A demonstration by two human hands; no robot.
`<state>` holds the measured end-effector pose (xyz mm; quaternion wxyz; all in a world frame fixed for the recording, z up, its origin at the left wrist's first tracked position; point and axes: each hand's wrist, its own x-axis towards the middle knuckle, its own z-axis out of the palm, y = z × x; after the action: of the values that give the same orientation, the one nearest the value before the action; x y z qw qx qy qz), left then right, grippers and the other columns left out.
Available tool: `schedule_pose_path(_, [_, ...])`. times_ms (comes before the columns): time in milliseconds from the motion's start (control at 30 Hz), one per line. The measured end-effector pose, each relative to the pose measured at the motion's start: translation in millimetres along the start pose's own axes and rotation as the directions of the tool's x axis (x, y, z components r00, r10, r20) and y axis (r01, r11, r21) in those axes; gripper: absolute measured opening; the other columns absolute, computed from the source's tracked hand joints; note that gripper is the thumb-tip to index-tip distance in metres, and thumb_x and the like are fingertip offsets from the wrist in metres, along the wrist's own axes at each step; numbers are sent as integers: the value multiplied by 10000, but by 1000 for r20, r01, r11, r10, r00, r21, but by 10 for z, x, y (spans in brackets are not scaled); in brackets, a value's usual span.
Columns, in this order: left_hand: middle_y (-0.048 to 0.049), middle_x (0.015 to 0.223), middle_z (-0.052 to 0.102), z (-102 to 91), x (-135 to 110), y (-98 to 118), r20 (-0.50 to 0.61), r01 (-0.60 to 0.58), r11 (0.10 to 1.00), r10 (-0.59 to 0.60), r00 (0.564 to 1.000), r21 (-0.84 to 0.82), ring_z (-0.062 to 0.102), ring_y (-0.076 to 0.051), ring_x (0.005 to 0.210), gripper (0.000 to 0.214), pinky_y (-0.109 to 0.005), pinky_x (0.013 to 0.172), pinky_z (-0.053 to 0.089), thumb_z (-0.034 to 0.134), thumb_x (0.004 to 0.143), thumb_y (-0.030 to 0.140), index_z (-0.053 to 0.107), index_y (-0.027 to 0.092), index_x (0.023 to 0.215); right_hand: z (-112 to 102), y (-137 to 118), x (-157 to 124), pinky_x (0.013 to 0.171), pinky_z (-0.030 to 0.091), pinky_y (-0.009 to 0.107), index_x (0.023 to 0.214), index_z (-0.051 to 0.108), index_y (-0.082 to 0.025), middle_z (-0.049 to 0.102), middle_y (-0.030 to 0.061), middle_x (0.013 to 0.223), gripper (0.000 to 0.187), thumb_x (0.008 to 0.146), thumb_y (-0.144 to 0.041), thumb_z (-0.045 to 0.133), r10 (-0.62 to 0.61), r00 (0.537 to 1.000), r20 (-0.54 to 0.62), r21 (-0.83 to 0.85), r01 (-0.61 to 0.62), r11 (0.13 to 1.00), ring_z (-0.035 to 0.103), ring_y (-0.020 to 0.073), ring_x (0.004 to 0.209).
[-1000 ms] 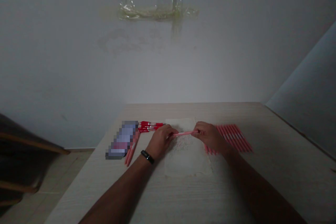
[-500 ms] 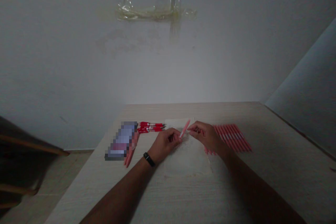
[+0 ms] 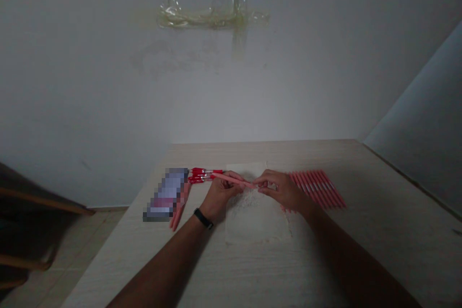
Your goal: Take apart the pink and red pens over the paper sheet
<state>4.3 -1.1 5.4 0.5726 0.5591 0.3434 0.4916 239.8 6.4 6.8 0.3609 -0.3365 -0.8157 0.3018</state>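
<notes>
Above a sheet of paper (image 3: pixel 252 226), my left hand (image 3: pixel 225 195) is closed round a slim pink pen (image 3: pixel 231 179). The pen lies almost level, its left end sticking out past my fingers toward the red pens (image 3: pixel 202 171). At its other end, the thumb and fingers of my right hand (image 3: pixel 276 186) pinch the tip; whether they hold a separate small part there is hidden. Beside my right hand, a neat row of similar pink pens (image 3: pixel 321 187) lies on the table, partly covered by the hand.
A blurred-out phone-like object (image 3: pixel 168 192) rests on the left of the table (image 3: pixel 224 274), with a few pink pens (image 3: pixel 176 216) beside it. Behind the table rises a wall (image 3: pixel 306 82) with tape stuck on it. Dark wooden furniture (image 3: pixel 29 231) stands at the far left.
The pink pen has turned from tilted up to the right to nearly level, pointing left. My right fingers have come in from beside it onto its right end.
</notes>
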Motion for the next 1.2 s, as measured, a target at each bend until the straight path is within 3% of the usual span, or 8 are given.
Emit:
schedule_pose_path(300, [-9,688,664,52,-40,-66,37,35,999,-34,999,-32,550,-107,612,268,-222,581,413,851,710,310,684,132,819,8,22,13,756,491,267,923,756,-210,678,39,864,195,883,-396,713,-6,1000,10,23,6,1000,640,166,821])
schedule_pose_path(700, [-6,676,667,57,-25,-20,-35,24,1000,-24,999,2,551,-110,596,308,-220,554,391,856,697,349,682,129,825,-35,42,5,759,484,270,1060,758,-220,677,58,917,237,955,-378,618,-25,999,33,-44,26,999,642,166,844])
schedule_pose_path(1200, [1,675,654,102,-40,-114,-21,31,999,-32,999,-31,532,-95,574,309,-213,551,402,854,703,349,662,137,818,16,-3,1,755,481,268,954,741,-202,699,42,896,179,937,-352,644,41,999,17,-21,-41,999,648,162,838])
